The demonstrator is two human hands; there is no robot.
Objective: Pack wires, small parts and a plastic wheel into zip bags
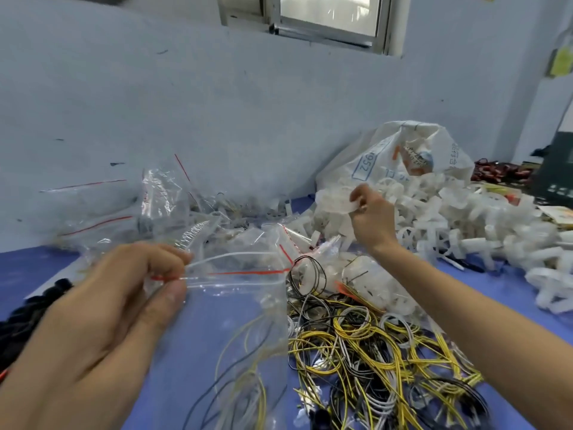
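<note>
Wires (369, 352) in yellow, white and black lie in a tangled heap on the blue worktop (198, 336), and that heap serves as the landmark. Just left of it hangs a clear zip bag (235, 321) with a red strip along its mouth; the left hand (124, 293) pinches the bag's top corner between thumb and curled fingers, so the mouth stands partly open. A few loops of wire show through the bag's film, though glare and blur make their number hard to tell, and the bag's lower end is cut off by the frame edge.

Beyond the heap, toward the wall, the right hand (369, 209) grips a white plastic wheel (336, 203) by its rim, lifted above the worktop; the fingers cover part of the wheel. To the right of the heap and further back spreads a large pile of white plastic wheels (459, 231), spilling from a printed white sack (400, 150) whose lettering is too smeared to read.

Left of the heap and further back lies a jumble of empty zip bags (161, 206) over small parts that cannot be made out. At the far left edge, dark objects (31, 308) are partly hidden behind the left wrist.
</note>
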